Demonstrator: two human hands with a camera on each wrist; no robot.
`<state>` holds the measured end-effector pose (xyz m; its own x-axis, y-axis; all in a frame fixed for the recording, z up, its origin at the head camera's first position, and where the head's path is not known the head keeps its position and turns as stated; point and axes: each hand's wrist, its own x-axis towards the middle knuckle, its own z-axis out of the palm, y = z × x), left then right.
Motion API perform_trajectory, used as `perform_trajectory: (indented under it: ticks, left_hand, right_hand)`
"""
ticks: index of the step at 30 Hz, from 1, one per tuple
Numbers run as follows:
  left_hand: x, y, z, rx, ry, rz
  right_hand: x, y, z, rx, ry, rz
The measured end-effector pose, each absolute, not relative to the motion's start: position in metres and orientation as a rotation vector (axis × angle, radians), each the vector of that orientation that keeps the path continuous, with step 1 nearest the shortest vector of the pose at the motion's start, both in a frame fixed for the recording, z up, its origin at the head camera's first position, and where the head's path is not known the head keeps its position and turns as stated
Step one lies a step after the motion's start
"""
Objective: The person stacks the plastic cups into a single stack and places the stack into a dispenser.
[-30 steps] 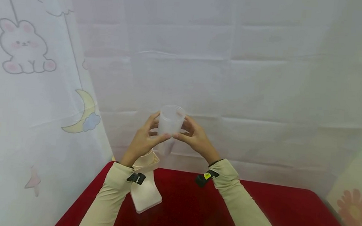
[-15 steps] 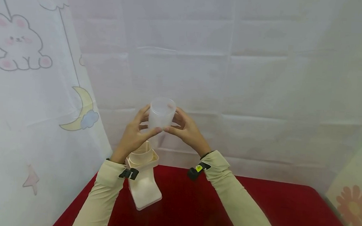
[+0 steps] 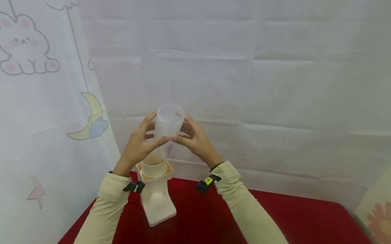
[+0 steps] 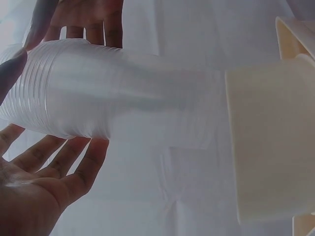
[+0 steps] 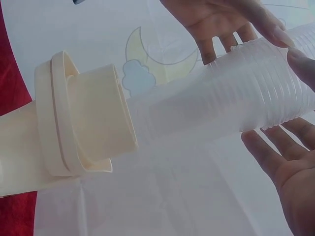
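Observation:
A tall stack of clear plastic cups (image 3: 169,122) is held upright between both hands. My left hand (image 3: 138,144) grips its left side, fingers behind and thumb in front. From the right, my right hand (image 3: 195,139) grips it the same way, the thumb tips meeting near the front. Below stands a cream cup dispenser (image 3: 158,207) with a round collar (image 3: 154,168) on top. In the left wrist view, the stack's lower end (image 4: 192,108) is right at the collar's rim. The right wrist view shows the ribbed cup rims (image 5: 275,83) between the fingers.
The dispenser stands on a red-covered table (image 3: 222,223), near its back left. A pale cloth backdrop (image 3: 270,97) hangs behind the table, and a printed one with a bunny (image 3: 25,47) hangs at the left.
Both hands have carried the cup stack leftward and slightly up in the head view, to over the dispenser's collar. The grip looks the same.

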<state>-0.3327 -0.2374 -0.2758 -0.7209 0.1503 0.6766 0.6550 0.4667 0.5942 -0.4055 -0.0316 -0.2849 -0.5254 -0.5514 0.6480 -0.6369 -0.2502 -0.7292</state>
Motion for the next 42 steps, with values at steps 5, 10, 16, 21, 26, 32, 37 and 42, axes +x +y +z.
perform_trajectory:
  ticks: [5,10,16,21,26,32,37,42]
  left_hand:
    - [-0.335,-0.241,-0.278,-0.664,-2.183,-1.203]
    - [-0.334,-0.245,-0.277,-0.66,-2.192,-1.201]
    - [-0.335,-0.249,-0.28,-0.657,-2.195,-1.211]
    - [-0.336,-0.251,-0.283,-0.652,-2.197,-1.214]
    - [-0.335,-0.254,-0.286,-0.649,-2.204,-1.222]
    - [-0.335,-0.258,-0.291,-0.642,-2.204,-1.243]
    - [-0.336,-0.26,-0.295,-0.644,-2.204,-1.257]
    - [-0.337,-0.262,-0.299,-0.631,-2.219,-1.272]
  right_hand:
    - [-0.405,-0.035,-0.287,1.474,-1.879,1.946]
    - [-0.404,-0.039,-0.287,1.46,-1.856,1.984]
    - [-0.403,-0.043,-0.288,1.455,-1.855,2.02]
    - [-0.392,-0.043,-0.283,1.431,-1.899,2.0]
    - [-0.383,-0.043,-0.279,1.427,-1.912,1.994]
    - [-0.382,-0.047,-0.281,1.43,-1.927,2.0]
    - [-0.384,-0.049,-0.284,1.43,-1.952,1.99]
    - [-0.388,-0.051,-0.288,1.417,-1.988,1.974]
